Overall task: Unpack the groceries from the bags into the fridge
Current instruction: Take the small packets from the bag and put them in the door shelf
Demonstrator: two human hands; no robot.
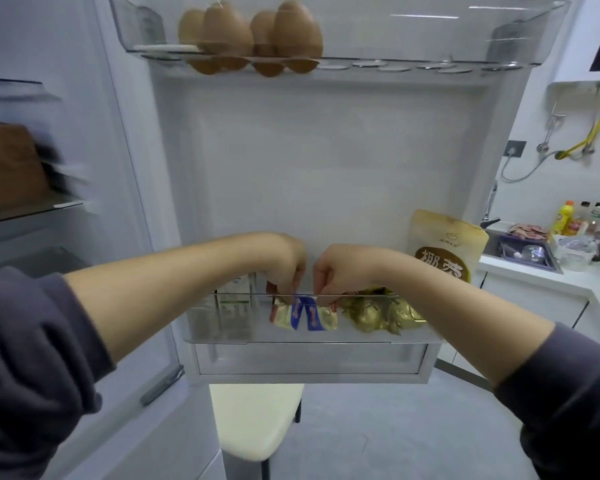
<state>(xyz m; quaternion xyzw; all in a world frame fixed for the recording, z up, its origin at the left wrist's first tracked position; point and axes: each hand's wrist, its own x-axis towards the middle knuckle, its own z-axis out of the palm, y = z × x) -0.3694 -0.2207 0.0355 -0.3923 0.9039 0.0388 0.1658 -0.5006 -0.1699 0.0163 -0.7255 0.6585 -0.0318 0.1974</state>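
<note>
Head view, looking at the open fridge door [326,161]: both hands reach into the clear lower door bin [312,336]. The left hand [286,263] and the right hand [342,270] are side by side, almost touching, each with its grip pinched on the top edge of a small packet [303,313] with blue, cream and red print that sits upright in the middle of the bin. Left of the packet stands a white carton [234,303]; right of it lies a gold-wrapped bundle [381,311], and further right a tall tan pouch [445,244] with dark lettering leans against the door's edge. In the upper door bin [430,39] stand brown eggs [253,32], on its left half. Far right, a white surface [568,278] holds a sink [520,252] and bottles [581,216].
</note>
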